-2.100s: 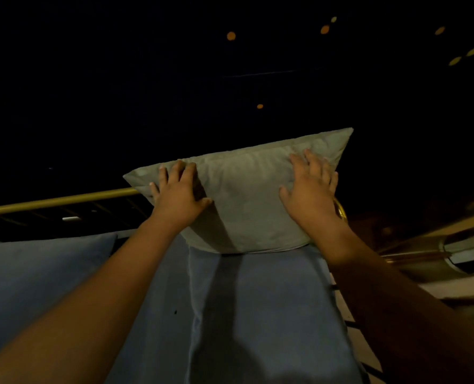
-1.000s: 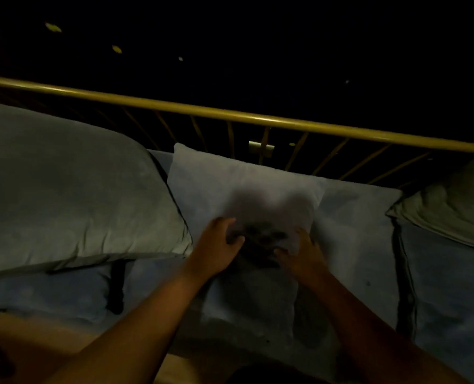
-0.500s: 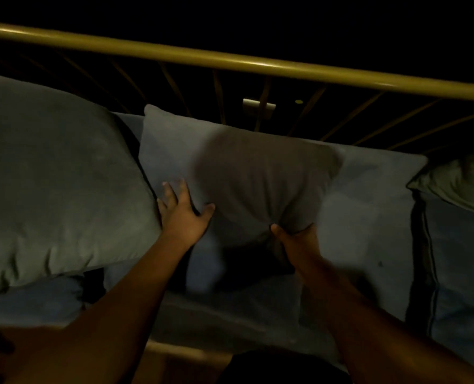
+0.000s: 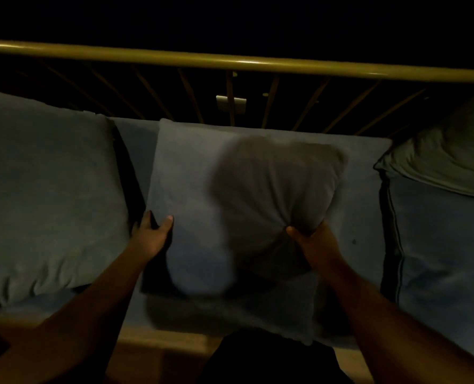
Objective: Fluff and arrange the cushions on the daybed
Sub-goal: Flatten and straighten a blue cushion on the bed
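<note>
A pale blue-grey middle cushion (image 4: 230,195) stands on the daybed, its top edge towards the rail. My left hand (image 4: 151,234) grips its lower left edge, thumb on the front, fingers behind. My right hand (image 4: 310,242) pinches its lower right part, so the fabric bunches into folds there. A dark shadow covers the cushion's right half. A big grey pillow (image 4: 44,200) lies at the left. A greenish pillow (image 4: 446,162) sits at the far right against the rail.
A yellow metal rail (image 4: 230,62) with slanted bars runs across the back, all dark beyond it. The blue mattress (image 4: 440,245) has a piped seam on the right. A wooden front edge (image 4: 169,345) shows below, with my dark clothing beside it.
Two seconds ago both hands pressed the greenish pillow at the right end. My view swung left to the middle cushion. Since half a second ago my left hand slid to its left edge and gripped it.
</note>
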The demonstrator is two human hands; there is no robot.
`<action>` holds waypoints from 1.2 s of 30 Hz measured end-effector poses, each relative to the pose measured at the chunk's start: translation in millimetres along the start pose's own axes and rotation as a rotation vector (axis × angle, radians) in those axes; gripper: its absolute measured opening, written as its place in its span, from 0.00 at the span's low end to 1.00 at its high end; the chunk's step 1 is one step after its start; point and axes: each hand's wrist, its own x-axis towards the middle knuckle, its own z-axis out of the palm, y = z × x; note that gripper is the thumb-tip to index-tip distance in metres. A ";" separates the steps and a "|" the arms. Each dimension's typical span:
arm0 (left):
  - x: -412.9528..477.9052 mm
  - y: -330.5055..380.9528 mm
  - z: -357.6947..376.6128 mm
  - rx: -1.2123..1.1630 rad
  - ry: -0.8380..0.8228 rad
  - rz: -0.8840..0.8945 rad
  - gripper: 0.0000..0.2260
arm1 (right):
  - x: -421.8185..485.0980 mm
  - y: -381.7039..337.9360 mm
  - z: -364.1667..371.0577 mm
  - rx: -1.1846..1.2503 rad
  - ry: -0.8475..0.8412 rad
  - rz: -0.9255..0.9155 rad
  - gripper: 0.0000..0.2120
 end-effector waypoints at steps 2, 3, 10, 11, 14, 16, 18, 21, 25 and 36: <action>-10.2 -9.2 8.9 -0.084 -0.049 0.005 0.37 | 4.2 6.9 -7.7 -0.049 0.039 0.025 0.28; -12.4 -13.4 13.1 -0.122 -0.035 0.025 0.36 | 4.8 8.8 -8.1 -0.070 0.055 0.040 0.27; 9.4 5.8 15.1 -0.249 0.110 0.093 0.36 | 3.9 19.2 11.4 0.159 0.038 -0.010 0.48; 15.0 9.5 14.8 -0.289 0.095 0.075 0.40 | 6.9 19.0 14.4 0.178 0.057 -0.035 0.49; 29.0 12.4 16.4 -0.317 0.059 0.026 0.42 | 15.4 12.8 22.4 0.171 0.116 -0.076 0.51; 28.2 11.1 17.8 -0.295 0.052 0.019 0.39 | 15.9 10.4 27.7 0.193 0.135 -0.071 0.49; 24.8 5.4 17.3 -0.267 0.064 0.017 0.43 | 12.1 8.8 31.0 0.209 0.151 -0.062 0.48; 20.0 -5.0 12.2 -0.198 0.052 0.032 0.45 | 1.2 5.7 29.7 0.208 0.156 -0.049 0.49; -8.8 -9.3 6.2 -0.228 0.038 0.071 0.40 | -17.1 2.9 25.9 0.169 0.137 -0.011 0.50; -16.3 -41.1 -4.0 -0.225 0.063 0.026 0.34 | -36.9 5.3 45.8 -0.048 0.025 0.062 0.54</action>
